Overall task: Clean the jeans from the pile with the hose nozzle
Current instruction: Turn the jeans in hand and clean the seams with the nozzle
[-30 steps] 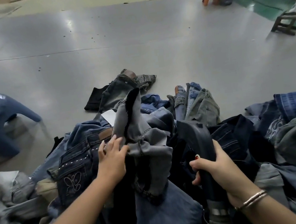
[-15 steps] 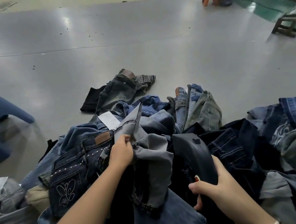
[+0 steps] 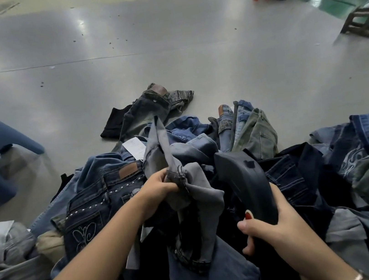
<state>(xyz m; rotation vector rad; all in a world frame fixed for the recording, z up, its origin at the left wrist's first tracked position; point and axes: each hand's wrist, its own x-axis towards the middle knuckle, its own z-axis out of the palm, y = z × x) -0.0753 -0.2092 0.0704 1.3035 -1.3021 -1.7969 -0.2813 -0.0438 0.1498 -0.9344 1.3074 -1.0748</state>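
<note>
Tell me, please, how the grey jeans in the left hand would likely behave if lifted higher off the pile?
The grey jeans look floppy: they fold and droop around the left hand. The loose part would probably hang and swing rather than hold shape. They may drag on the pile, since their lower folds lie among other jeans.

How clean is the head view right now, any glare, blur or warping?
Head view: glare streaks on the grey floor; wide-angle bending at the edges; left hand on the grey jeans and right hand on the hose nozzle look sharp; dark folds between lose detail.
</note>
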